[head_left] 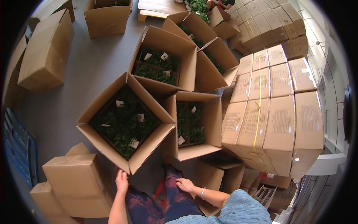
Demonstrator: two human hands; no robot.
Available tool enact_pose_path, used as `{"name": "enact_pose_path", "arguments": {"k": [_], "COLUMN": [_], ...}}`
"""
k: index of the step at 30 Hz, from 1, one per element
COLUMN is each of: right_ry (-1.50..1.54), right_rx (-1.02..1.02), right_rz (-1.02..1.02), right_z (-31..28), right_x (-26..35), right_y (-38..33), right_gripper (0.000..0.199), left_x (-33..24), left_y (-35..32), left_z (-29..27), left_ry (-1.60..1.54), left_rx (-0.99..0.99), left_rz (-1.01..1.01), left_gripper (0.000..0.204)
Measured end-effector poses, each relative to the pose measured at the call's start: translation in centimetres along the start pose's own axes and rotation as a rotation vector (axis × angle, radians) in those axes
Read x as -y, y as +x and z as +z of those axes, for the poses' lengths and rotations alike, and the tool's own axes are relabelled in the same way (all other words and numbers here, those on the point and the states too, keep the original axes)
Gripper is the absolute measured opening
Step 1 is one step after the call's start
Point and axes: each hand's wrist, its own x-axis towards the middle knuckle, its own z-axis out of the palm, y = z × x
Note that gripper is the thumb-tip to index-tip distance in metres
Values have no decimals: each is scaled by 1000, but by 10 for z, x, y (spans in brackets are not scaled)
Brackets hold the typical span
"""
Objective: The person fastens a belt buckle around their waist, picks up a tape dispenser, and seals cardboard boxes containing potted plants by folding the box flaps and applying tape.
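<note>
Item: large open brown cardboard box (112, 149) of green leafy plants (125, 123) with white tags, on grey floor (85, 71), directly ahead of person.
Left hand (121, 180): at lower corner flap of box, fingers against cardboard; whether grip is closed, cannot tell.
Right hand (185, 184): flat on own knee, grip loose, holding nothing.
Handling, judged: load moderately heavy, plants fragile, flaps floppy; take hold low on box walls or under base, not by flaps.
Adjacent: second open plant box (209, 123) touching right side; strapped stack of sealed cartons (276, 112) further right.
</note>
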Motion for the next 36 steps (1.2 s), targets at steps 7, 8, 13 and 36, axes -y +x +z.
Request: {"name": "enact_pose_path", "arguments": {"k": [7, 8, 13, 36], "right_ry": [-100, -123, -171, 1798], "right_rx": [264, 290, 276, -746], "right_rz": [158, 120, -75, 1597], "right_z": [140, 148, 144, 391], "right_x": [66, 73, 101, -222], "right_y": [-81, -103, -209, 23], "right_gripper": [84, 81, 62, 87], "left_x": [67, 68, 4, -42], "left_y": [-154, -175, -268, -166], "left_z": [-79, -80, -75, -17], "left_ry": [916, 978, 789, 85], "left_rx": [526, 570, 1071, 937], "left_rz": [377, 375, 346, -1472], "left_gripper": [58, 60, 62, 43]}}
